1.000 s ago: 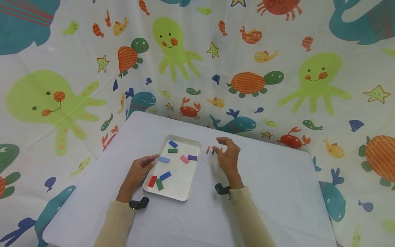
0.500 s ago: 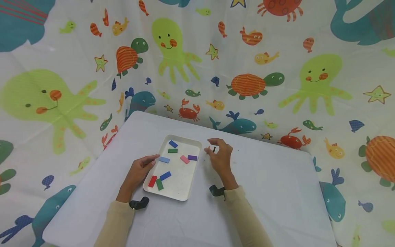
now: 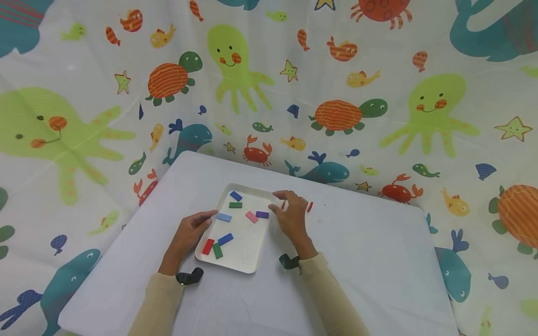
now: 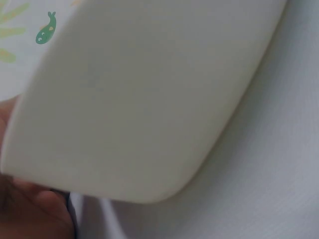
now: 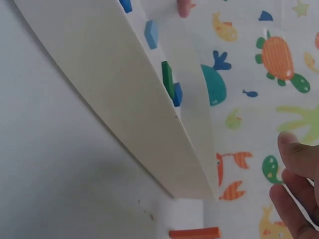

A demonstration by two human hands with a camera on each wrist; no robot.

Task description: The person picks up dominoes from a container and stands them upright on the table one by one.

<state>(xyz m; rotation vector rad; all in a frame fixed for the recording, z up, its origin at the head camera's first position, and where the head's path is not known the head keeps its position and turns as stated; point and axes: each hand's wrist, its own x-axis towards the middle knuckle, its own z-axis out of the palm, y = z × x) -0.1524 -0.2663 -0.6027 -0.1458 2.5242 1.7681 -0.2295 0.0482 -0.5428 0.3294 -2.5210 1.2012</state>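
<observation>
While the left hand (image 3: 191, 231) rests at the left rim of the white tray (image 3: 244, 249), one finger reaching over the edge, the right hand (image 3: 293, 217) is poised near the tray's far right corner, thumb and index finger apart with a gap between their tips. Whether the left hand pinches the rim cannot be told, since the tray wall hides much of it in the left wrist view; the right hand holds nothing visible. The tray sits on the white-covered worktop (image 3: 378, 266), left of its middle, with small oblong blocks inside. At its far end lie a dark blue block (image 3: 236, 196) and a green block (image 3: 235, 205); a light blue block (image 3: 224, 217) is near the left wall, and a pink block (image 3: 251, 216) lies just beside a purple block (image 3: 262, 215) on the right. Toward the near left corner, a red block (image 3: 208, 246), a second green block (image 3: 217, 250) and a medium blue block (image 3: 225, 239) lie close together (the tightest cluster of the lot). Outside the tray, one narrow orange piece (image 3: 310, 206) is right of the right hand, another (image 3: 283, 204) shows partly between its fingers and the tray. Beyond the worktop hangs a sea-animal curtain (image 3: 378, 56).
</observation>
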